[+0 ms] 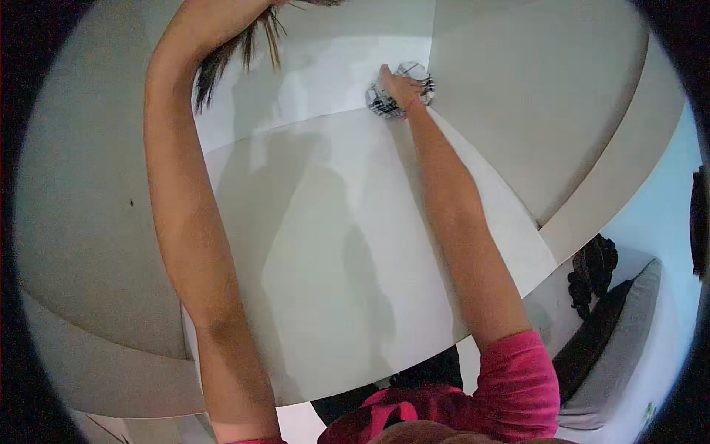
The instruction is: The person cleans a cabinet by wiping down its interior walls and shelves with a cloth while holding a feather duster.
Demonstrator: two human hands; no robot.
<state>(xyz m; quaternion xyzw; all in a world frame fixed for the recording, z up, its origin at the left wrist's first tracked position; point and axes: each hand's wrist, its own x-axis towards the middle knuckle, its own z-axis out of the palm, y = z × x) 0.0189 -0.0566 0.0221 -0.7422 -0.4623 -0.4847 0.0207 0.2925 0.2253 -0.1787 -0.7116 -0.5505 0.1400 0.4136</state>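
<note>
My right hand [402, 90] grips and presses a crumpled black-and-white checked cloth [384, 105] into the far right corner of a white shelf [318, 244]. The cloth bunches out around the palm and fingers. My left arm [185, 200] stretches up along the left side, bending inward at the top. Its hand is cut off by the upper edge, so the fingers do not show. Dark hair-like strands [214, 70] hang beside that wrist; whether the left hand touches them I cannot tell.
Pale side panels [532, 89] with curved front edges enclose the shelf at left and right, and a white back wall [325, 66] closes it. Outside, lower right, are a grey cushion [617, 340] and a dark bundled item [594, 270].
</note>
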